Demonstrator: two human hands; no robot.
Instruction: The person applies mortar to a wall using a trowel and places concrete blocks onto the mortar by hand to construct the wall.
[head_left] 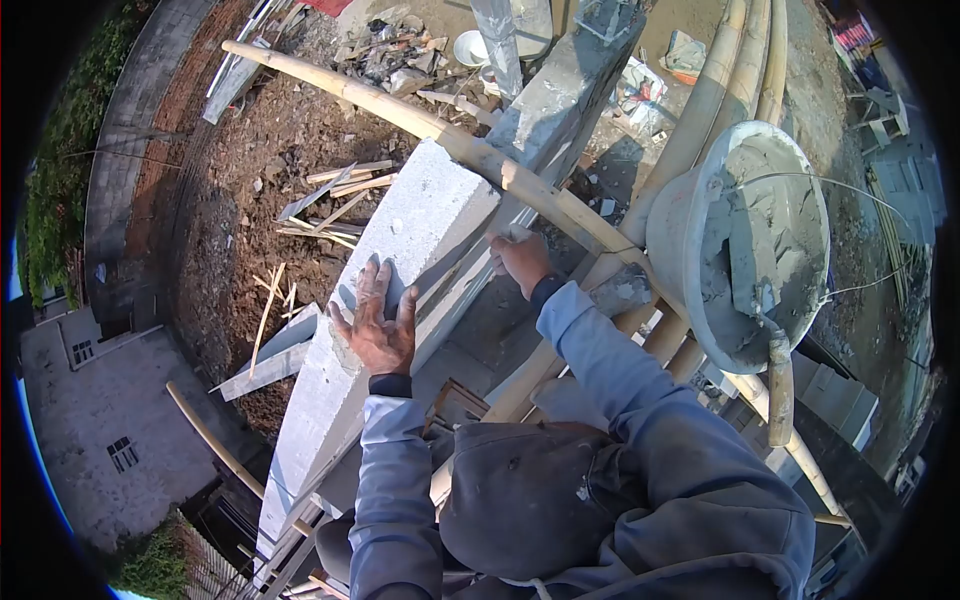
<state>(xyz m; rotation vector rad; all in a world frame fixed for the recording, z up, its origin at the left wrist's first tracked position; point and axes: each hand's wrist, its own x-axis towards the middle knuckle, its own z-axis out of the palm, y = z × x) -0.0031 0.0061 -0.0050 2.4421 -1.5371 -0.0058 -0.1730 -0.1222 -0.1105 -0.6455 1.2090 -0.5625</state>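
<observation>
A pale grey block (415,215) lies on top of a narrow wall that runs diagonally through the view. My left hand (378,325) rests on the wall's light top with its fingers spread. To the right of the block, my right hand (520,262) is closed near its side face; what its fingers hold, if anything, is too small to make out. A bucket (672,235) of wet grey mortar (785,215) stands to the right, with a trowel (780,390) in it, its handle over the near rim.
A bamboo pole (370,100) crosses beyond the block, and thicker bamboo poles (700,115) run beside the bucket. Far below lie brown soil (235,250), wood strips (345,195) and rubble. A concrete beam (560,100) extends ahead. Wire loops stick out from the bucket.
</observation>
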